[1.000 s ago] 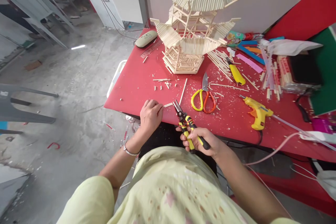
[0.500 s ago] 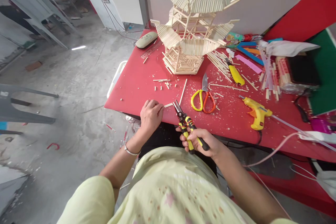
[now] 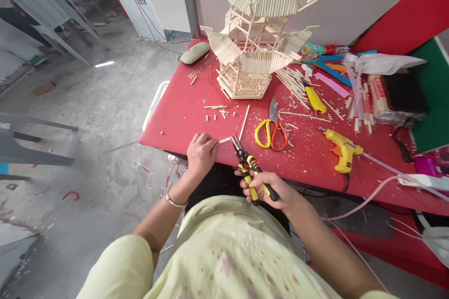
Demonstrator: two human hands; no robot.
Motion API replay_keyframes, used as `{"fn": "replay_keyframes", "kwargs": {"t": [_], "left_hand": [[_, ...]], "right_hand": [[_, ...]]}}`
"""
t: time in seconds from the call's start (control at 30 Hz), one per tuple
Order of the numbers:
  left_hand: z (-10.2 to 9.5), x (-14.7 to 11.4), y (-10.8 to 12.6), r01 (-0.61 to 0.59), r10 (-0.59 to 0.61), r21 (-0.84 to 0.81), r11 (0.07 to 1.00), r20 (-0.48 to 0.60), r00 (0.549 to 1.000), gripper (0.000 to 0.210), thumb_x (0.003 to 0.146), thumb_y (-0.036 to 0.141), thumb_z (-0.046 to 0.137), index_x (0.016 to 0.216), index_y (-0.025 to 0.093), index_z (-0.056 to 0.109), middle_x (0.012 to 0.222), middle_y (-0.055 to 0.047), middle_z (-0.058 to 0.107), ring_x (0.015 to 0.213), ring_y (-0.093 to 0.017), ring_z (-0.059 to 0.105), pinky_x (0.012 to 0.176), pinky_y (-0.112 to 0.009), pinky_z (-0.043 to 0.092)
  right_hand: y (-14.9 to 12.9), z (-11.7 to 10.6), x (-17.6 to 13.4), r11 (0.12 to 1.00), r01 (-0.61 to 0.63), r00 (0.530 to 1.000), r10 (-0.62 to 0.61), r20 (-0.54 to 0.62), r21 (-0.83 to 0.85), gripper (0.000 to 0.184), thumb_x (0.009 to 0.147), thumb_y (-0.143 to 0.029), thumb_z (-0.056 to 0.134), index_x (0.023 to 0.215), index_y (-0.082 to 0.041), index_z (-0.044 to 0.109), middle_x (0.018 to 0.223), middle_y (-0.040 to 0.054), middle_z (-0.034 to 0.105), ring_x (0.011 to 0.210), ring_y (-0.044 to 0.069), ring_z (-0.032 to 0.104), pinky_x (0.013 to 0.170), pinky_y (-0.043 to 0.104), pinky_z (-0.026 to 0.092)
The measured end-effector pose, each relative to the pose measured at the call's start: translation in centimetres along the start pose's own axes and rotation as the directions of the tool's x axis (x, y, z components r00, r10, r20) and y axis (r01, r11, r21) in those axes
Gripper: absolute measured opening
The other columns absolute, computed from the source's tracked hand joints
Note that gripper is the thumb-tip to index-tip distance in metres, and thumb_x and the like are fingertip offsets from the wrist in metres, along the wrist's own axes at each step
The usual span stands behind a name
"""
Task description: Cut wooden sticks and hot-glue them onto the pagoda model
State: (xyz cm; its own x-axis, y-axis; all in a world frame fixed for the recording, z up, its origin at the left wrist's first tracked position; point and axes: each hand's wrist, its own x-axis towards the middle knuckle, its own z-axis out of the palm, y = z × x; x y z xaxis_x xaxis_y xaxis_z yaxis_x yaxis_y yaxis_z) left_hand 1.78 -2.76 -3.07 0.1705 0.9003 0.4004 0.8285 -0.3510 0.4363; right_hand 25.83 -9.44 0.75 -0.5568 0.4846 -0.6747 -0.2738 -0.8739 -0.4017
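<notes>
Between the thumb and fingers of my left hand (image 3: pixel 202 153) is a thin wooden stick (image 3: pixel 225 140), its free end pointing right at the cutter's jaws. My right hand (image 3: pixel 268 188) is wrapped around the black and yellow handles of a pair of cutting pliers (image 3: pixel 245 159). The jaws point up and left, parted, beside the stick's end; whether they touch it I cannot tell. Just beyond lie another stick (image 3: pixel 244 121) and scissors (image 3: pixel 271 131) with one yellow and one orange handle. A tiered pagoda model (image 3: pixel 252 56) built of sticks stands at the back.
On the red table (image 3: pixel 175 117) are a yellow glue gun (image 3: pixel 342 149) with its cord, a yellow utility knife (image 3: pixel 315 98), loose sticks (image 3: pixel 293 85) and offcuts. A glasses case (image 3: pixel 195 53) sits at the back left. Packed sticks (image 3: pixel 380 98) are at the right. A grey stool (image 3: pixel 35 138) stands left.
Almost nothing differs. Both hands, the stick and the pliers hold the same pose; the whole view has shifted very slightly.
</notes>
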Motion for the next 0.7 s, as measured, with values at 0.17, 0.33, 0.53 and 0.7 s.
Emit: {"fn": "replay_keyframes", "kwargs": {"t": [0.17,0.33,0.53,0.7], "left_hand": [[0.01,0.00,0.05,-0.002,0.002,-0.001,1.000,0.002,1.000,0.028,0.101,0.031,0.051,0.095,0.025,0.077,0.094,-0.009,0.066,0.088,-0.023,0.050,0.080,-0.036,0.044],[0.01,0.00,0.09,-0.003,0.003,0.002,1.000,-0.002,1.000,0.028,0.101,0.031,0.051,0.094,0.024,0.078,0.094,-0.009,0.067,0.087,-0.022,0.050,0.079,-0.035,0.043],[0.15,0.02,-0.04,-0.025,0.026,0.033,0.999,-0.033,0.999,0.028,0.101,0.031,0.052,0.093,0.023,0.078,0.093,-0.008,0.067,0.086,-0.021,0.051,0.078,-0.033,0.044],[0.14,-0.03,-0.02,-0.033,0.035,0.040,0.999,-0.045,0.998,0.027,0.100,0.030,0.053,0.093,0.024,0.078,0.093,-0.008,0.066,0.085,-0.021,0.051,0.077,-0.033,0.043]], "right_hand": [[-0.02,0.01,-0.09,1.000,-0.012,1.000,0.012,0.000,0.004,0.053,0.061,-0.020,0.067,0.114,-0.018,0.063,0.082,0.0010,0.064,0.067,0.013,0.059,0.065,0.029,0.050],[-0.03,0.00,-0.03,1.000,-0.022,1.000,0.022,-0.001,0.008,0.050,0.060,-0.019,0.068,0.111,-0.017,0.063,0.082,0.0014,0.064,0.067,0.013,0.059,0.065,0.028,0.051],[0.00,0.06,0.01,1.000,-0.022,1.000,0.022,-0.004,0.007,0.052,0.058,-0.020,0.070,0.110,-0.018,0.063,0.082,0.0009,0.064,0.066,0.012,0.059,0.064,0.029,0.052],[0.02,0.20,-0.12,1.000,-0.016,1.000,0.016,-0.004,0.004,0.053,0.058,-0.021,0.069,0.110,-0.018,0.062,0.082,0.0006,0.064,0.066,0.012,0.059,0.064,0.028,0.051]]}}
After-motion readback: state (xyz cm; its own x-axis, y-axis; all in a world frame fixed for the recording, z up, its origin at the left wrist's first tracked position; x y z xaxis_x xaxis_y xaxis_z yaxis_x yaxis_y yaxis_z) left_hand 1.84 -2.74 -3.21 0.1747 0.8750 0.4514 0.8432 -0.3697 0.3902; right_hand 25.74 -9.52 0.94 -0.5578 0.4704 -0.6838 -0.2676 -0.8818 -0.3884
